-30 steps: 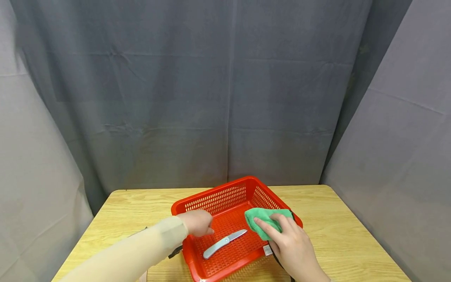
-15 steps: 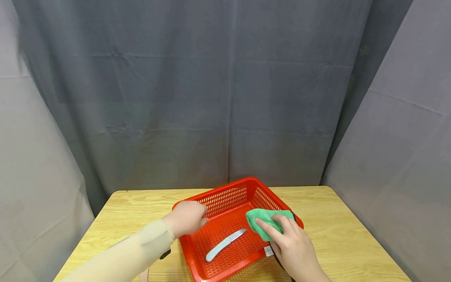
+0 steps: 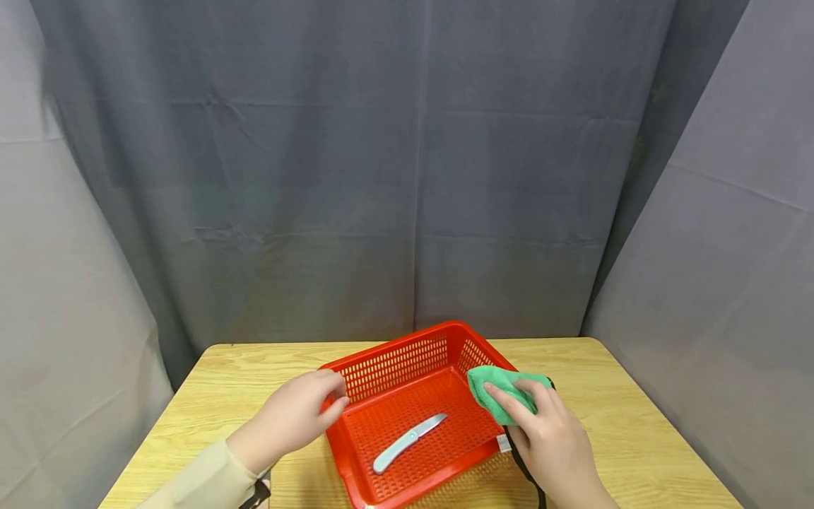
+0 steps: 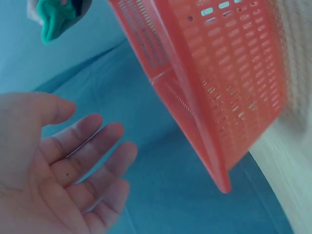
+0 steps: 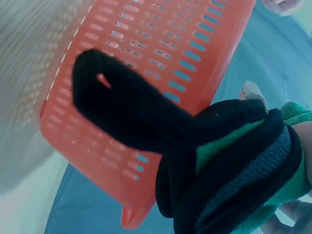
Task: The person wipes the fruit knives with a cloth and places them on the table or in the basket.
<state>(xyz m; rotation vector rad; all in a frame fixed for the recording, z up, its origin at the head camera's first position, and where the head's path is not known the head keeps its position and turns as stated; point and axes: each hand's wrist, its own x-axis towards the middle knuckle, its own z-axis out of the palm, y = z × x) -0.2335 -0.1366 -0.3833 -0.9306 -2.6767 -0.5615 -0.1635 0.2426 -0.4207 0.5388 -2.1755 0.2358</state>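
Note:
My left hand hangs just left of the red plastic basket, holding nothing. The left wrist view shows the hand palm up with loosely bent fingers, apart from the basket wall. Over the basket's right side, my right hand grips a bunched green cloth. A black strap hangs from it; the right wrist view shows the strap looped and dark bands across the cloth. On the basket floor lies a knife with a pale handle, its blade pointing back right.
The basket stands at an angle on a light wood table. A white label is on its right front side. Grey curtains close off the back and both sides.
My left hand has drawn back left and toward me, from over the basket to beside its left rim, its fingers loosening. My right hand has shifted slightly right with the green cloth.

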